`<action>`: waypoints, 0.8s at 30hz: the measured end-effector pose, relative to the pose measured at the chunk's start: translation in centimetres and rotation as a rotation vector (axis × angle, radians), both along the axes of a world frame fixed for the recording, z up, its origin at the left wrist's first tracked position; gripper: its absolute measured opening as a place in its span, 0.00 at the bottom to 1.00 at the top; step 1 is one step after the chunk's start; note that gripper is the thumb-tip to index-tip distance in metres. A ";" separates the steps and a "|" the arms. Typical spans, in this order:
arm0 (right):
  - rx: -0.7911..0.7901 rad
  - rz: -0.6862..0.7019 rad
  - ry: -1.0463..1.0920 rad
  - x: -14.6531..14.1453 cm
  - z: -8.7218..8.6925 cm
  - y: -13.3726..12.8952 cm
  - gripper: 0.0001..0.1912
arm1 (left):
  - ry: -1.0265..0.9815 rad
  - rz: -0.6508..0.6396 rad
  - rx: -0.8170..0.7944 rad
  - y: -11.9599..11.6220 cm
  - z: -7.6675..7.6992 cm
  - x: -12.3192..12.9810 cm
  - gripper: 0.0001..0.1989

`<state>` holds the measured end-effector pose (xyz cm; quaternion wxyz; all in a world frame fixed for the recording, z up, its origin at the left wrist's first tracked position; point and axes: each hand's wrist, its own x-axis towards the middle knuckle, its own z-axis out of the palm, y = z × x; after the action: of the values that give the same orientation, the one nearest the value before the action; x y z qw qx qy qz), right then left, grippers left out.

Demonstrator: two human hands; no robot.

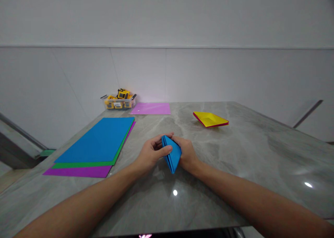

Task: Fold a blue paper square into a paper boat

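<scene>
A folded blue paper [174,154], layered and narrowing to a point at its lower end, is held up between both hands near the middle of the table. My left hand [151,151] grips it from the left, the thumb pressed on its front layers and the fingers behind. My right hand [186,152] closes round its right side; most of those fingers are hidden behind the paper. Beyond my right hand, a folded yellow paper [211,120] with a red underside rests on the table.
Blue, green and purple sheets [96,140] lie stacked on the left of the grey marbled table [250,144]. Near the wall are a clear box [118,103] of yellow toy vehicles and a pink sheet [152,108].
</scene>
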<state>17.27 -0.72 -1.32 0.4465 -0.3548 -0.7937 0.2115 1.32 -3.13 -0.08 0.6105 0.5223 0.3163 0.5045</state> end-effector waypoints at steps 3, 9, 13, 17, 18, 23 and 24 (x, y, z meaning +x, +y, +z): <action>-0.078 0.009 0.041 0.0 0.1 -0.2 0.09 | 0.003 -0.001 -0.046 -0.1 0.2 0.1 0.27; -0.248 0.066 0.165 0.0 -0.6 -0.1 0.10 | 0.012 0.013 -0.101 0.0 -0.4 0.3 0.24; -0.313 0.132 0.254 -0.1 -0.9 0.3 0.13 | 0.053 0.028 -0.134 0.0 -0.7 0.3 0.23; -0.383 0.072 0.229 -0.3 -1.3 0.7 0.08 | 0.094 0.067 -0.193 0.0 -0.6 0.5 0.22; -0.406 0.052 0.234 -0.4 -1.4 0.6 0.09 | 0.096 0.073 -0.218 -0.1 -0.5 0.6 0.23; -0.388 0.077 0.303 -0.9 -0.8 -0.4 0.12 | -0.059 -0.058 -0.360 -0.5 -0.6 1.1 0.22; -0.371 0.079 0.309 -0.9 -0.6 -0.6 0.10 | -0.105 -0.102 -0.380 -0.6 -0.7 1.2 0.22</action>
<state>16.39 -1.32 -1.96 0.4810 -0.3630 -0.6768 0.4229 2.50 -3.78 -0.75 0.7384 0.3861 0.3468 0.4306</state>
